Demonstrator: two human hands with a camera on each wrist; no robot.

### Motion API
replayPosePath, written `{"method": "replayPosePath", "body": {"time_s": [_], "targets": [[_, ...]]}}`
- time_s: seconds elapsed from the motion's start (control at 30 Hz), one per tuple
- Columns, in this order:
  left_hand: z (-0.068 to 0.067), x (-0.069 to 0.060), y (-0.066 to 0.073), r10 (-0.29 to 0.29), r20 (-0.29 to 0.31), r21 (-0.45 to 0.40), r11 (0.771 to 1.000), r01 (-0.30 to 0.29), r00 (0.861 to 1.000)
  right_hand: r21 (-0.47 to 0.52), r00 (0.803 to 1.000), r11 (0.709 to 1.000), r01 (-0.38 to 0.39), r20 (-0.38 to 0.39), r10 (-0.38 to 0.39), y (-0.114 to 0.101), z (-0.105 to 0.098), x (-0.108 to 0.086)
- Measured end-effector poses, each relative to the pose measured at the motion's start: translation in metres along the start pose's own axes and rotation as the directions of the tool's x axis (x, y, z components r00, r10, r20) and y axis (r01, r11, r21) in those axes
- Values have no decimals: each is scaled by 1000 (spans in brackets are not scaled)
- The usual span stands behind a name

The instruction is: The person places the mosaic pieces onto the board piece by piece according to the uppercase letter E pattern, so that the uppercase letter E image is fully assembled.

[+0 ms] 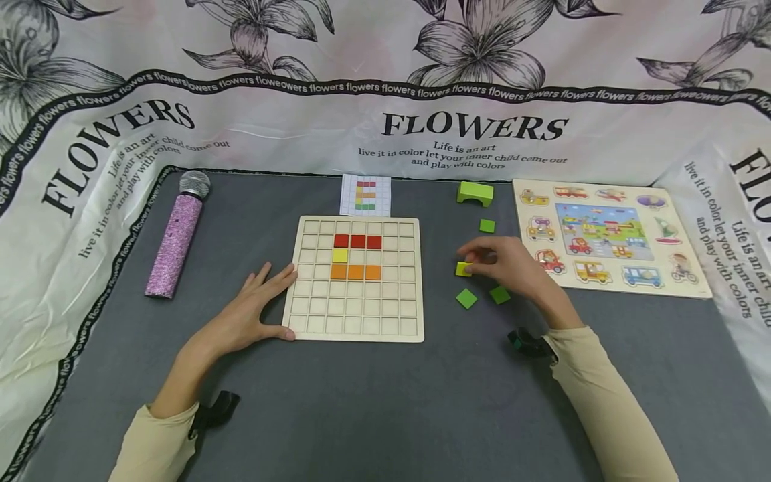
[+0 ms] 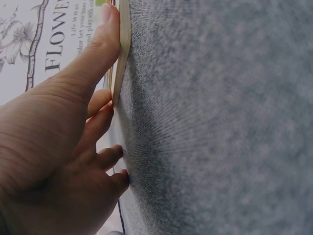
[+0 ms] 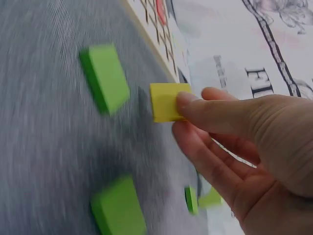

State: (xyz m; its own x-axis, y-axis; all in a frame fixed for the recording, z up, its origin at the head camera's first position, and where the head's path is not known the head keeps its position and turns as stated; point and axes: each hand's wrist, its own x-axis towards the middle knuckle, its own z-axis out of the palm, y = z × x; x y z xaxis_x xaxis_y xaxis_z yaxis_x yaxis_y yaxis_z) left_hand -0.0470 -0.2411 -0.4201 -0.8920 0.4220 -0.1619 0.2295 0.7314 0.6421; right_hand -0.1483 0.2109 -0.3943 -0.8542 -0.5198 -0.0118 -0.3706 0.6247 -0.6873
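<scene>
A pale wooden grid board lies in the middle of the table, with red tiles, one yellow tile and orange tiles in its cells. My left hand rests at the board's left edge, fingers spread, its thumb touching the lower left side. To the right of the board, my right hand pinches a yellow square tile between thumb and fingers. Around that hand lie loose green tiles, two below it and one above.
A pattern card lies behind the board. At the back right are a green arch block and a picture puzzle board. A pink glittery microphone lies on the left. Flower-printed cloth borders the grey surface.
</scene>
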Motion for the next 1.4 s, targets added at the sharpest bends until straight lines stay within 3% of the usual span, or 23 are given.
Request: {"method": "replayPosePath", "body": {"time_s": [0.13,0.43,0.7,1.0,1.27,1.4], "targets": [[-1,-1,0,7,-5,-1,1000,-7,1000,41,999,999,22,-39,-20,-14,12,10],[-2,0,1,-4,3,2,1000,4,1000,133,998,989,58,-41,-53,-53,51,37],[-1,1,1,1,0,-6,1000,-1,1000,195,998,980,40,-46,-31,-80,79,57],[-1,1,1,-16,13,-2,1000,16,1000,233,998,972,18,-59,-4,-109,116,67],[-1,1,0,-18,13,-3,1000,18,1000,288,1000,958,12,-17,-7,-119,134,73],[-1,1,0,-15,10,-2,1000,15,1000,245,1000,969,7,-9,-5,-118,140,72]]}}
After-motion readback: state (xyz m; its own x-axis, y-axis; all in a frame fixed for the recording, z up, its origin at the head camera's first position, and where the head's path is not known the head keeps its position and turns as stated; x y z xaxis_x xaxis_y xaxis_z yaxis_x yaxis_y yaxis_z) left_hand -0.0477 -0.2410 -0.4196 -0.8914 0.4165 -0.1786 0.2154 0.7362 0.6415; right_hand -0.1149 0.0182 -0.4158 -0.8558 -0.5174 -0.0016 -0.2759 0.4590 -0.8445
